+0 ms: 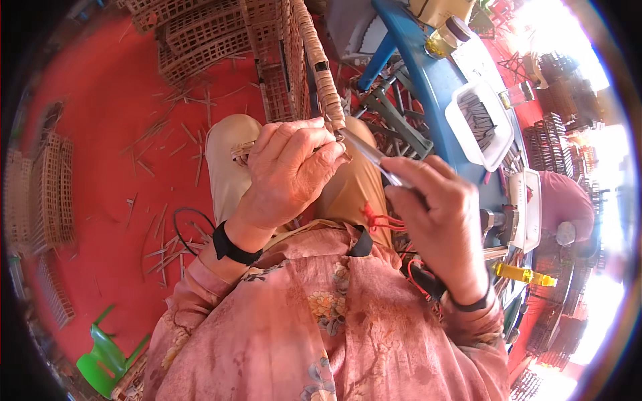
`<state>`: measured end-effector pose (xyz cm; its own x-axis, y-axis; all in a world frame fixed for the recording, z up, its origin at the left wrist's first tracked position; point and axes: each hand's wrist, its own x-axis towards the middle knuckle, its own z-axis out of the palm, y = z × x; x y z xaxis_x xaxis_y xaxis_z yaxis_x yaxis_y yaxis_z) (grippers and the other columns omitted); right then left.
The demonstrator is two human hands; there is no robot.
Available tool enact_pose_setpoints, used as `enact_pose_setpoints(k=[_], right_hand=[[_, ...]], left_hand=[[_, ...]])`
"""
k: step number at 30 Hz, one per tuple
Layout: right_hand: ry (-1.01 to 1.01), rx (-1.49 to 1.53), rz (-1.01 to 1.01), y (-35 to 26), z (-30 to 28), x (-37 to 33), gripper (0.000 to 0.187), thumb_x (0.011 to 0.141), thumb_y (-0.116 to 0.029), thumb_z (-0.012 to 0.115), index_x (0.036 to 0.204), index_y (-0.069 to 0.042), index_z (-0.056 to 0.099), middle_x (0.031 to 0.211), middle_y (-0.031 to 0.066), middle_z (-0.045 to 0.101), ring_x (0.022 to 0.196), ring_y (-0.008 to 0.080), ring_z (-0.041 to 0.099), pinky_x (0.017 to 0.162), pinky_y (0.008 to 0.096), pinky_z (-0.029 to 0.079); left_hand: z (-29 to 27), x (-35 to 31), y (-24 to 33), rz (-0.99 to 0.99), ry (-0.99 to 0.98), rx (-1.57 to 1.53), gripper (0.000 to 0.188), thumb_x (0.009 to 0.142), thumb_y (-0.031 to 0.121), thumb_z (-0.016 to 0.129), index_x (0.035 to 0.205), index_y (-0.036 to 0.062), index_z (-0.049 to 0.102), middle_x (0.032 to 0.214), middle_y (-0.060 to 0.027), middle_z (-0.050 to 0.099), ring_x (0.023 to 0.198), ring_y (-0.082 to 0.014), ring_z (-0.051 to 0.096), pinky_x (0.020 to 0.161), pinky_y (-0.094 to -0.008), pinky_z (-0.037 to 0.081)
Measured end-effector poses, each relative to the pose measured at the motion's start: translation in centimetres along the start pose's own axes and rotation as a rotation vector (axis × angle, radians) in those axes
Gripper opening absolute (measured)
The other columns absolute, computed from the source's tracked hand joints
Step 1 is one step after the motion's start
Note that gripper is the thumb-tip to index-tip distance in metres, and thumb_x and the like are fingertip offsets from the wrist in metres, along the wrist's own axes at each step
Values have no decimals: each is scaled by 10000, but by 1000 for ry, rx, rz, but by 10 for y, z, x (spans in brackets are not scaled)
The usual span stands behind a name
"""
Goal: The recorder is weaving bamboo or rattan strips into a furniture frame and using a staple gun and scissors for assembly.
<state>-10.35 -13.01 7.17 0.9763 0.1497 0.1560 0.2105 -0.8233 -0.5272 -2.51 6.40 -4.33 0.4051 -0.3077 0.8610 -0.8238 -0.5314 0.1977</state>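
Observation:
My left hand [284, 177] is closed around the lower end of a handle [319, 57] wrapped in pale cane strip, above my knees. The handle runs up along an openwork woven basket [274, 87]. In my right hand [438, 217] is a knife [364, 148] with a narrow, shiny blade. Its tip lies against or very near the handle's end, beside my left fingertips; contact cannot be made out. My right fingers hide the knife's grip. Some short strip ends [242, 154] stick out beside my left hand.
On the right, a blue table [428, 80] carries a white tray [498, 157] of dark slender pieces, a lidded jar [447, 39] and a yellow tool [525, 274]. Stacked baskets [200, 33] stand on the red floor [107, 194] among cane scraps. A green chair [107, 357] is lower left; another person [568, 207] sits right.

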Motion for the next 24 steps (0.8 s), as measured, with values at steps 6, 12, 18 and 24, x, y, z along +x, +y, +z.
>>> enact_pose_setpoints(k=[6, 12, 18, 24], right_hand=[[-72, -78, -74, -1, -14, 17, 223, 852, -59, 667, 1072, -45, 702, 812, 160, 640, 712, 367, 659, 635, 430, 521], [-97, -89, -127, 6, -23, 25, 212, 848, -54, 669, 1057, -38, 705, 829, 176, 673, 754, 386, 667, 649, 450, 522], [-133, -61, -145, 5, -29, 32, 191, 846, -47, 664, 1033, -28, 702, 831, 184, 679, 787, 396, 669, 677, 452, 525], [-110, -57, -182, 7, -26, 30, 179, 847, -59, 645, 1017, -32, 693, 821, 196, 671, 788, 405, 663, 682, 461, 524]], left_hand=[[0, 2, 27, -159, 4, 100, 274, 752, 83, 826, 1007, 108, 730, 946, -11, 643, 950, -247, 668, 765, -357, 490], [8, -6, 41, -360, -24, -7, 242, 835, 57, 789, 1071, 78, 738, 908, -52, 643, 816, -183, 658, 659, -273, 494], [19, -7, 60, -859, 148, -523, 178, 935, 100, 726, 1100, 35, 730, 869, -22, 676, 725, -80, 616, 595, -202, 492], [17, 2, 70, -1256, 318, -949, 190, 960, 188, 711, 1059, 28, 737, 815, 13, 669, 735, -52, 597, 660, -216, 492]])
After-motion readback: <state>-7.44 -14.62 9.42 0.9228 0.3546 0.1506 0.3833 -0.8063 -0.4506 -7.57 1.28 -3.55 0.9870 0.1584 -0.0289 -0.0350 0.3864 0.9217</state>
